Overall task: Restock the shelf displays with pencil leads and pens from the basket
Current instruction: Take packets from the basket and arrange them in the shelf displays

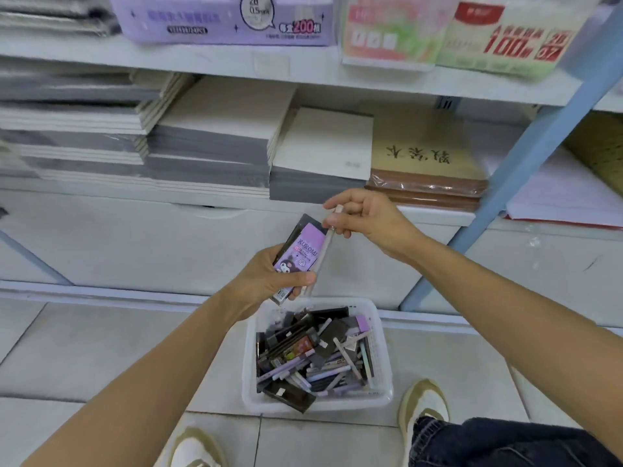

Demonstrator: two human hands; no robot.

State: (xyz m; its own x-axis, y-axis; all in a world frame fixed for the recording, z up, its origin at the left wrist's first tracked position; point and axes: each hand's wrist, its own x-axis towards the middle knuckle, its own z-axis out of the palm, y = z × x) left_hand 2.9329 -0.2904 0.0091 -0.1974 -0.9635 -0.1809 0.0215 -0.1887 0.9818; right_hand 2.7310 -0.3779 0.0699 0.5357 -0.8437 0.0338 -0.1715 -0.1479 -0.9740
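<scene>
Our left hand (266, 281) grips purple lead packs (298, 254), our right hand (367, 217) pinches 1 pen (326, 246) beside them, above the basket (386, 365).

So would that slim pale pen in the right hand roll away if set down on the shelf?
Probably: the pen looks round and smooth, so it may roll on a flat shelf. It seems light, since the right hand pinches it with just fingertips. It looks stiff, showing straight along its length.

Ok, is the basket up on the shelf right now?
No, the basket sits down on the tiled floor, full of packs and pens.
</scene>
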